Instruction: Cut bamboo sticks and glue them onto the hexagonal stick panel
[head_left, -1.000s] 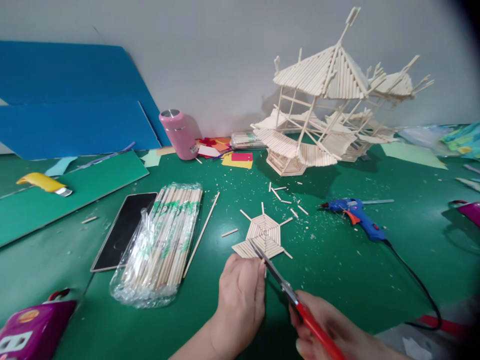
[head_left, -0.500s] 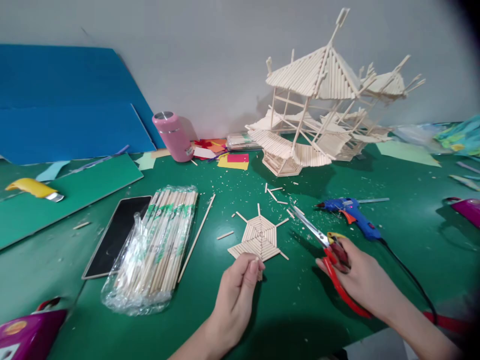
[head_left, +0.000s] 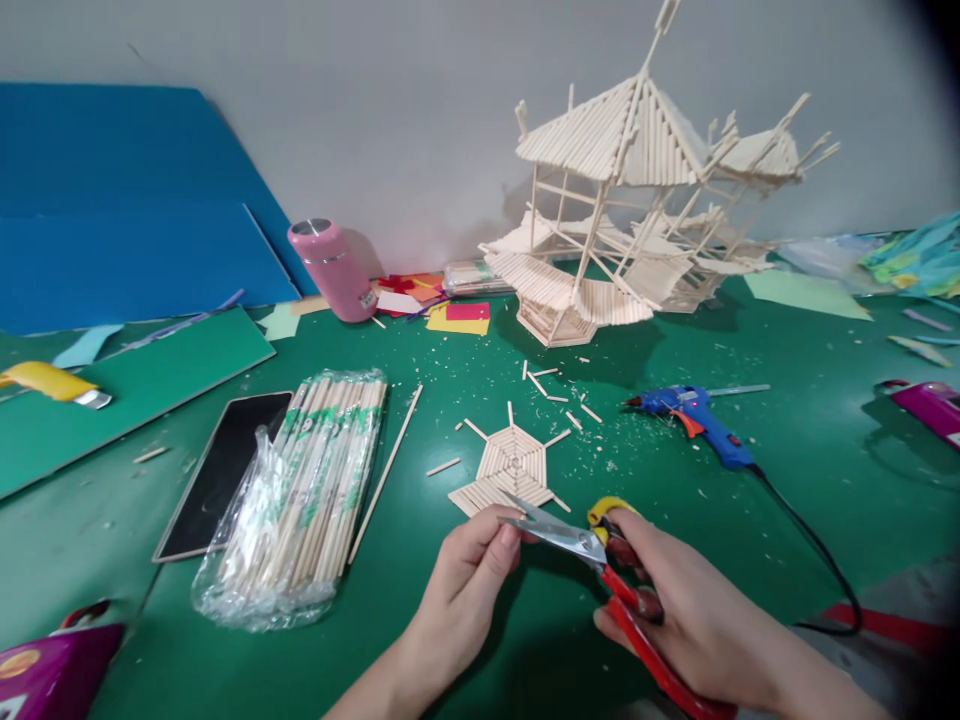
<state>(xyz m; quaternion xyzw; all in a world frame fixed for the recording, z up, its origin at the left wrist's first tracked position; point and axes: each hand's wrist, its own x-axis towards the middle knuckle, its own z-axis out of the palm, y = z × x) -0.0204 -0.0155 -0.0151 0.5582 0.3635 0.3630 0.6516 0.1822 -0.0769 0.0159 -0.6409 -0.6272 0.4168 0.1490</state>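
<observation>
Your right hand (head_left: 694, 620) grips the red-handled scissors (head_left: 600, 560), blades nearly closed. Your left hand (head_left: 465, 590) pinches the near edge of the hexagonal stick panel (head_left: 510, 468), which lies flat on the green table (head_left: 675, 500). Judged light, stiff and brittle at its glue joints; hold it by the rim. No legible writing.

We note a green bench (head_left: 750, 520) strewn with wood chips. At the back wall stands a stick-built model house (head_left: 637, 215), with a pink flask (head_left: 334, 270) and coloured paper scraps (head_left: 442, 305) to its left. Blue boards (head_left: 127, 210) lean on the wall. A bagged bundle of sticks (head_left: 300, 495) lies beside a dark phone (head_left: 223, 472). A blue glue gun (head_left: 694, 420) lies right of centre, a yellow-handled knife (head_left: 49, 382) at far left.
</observation>
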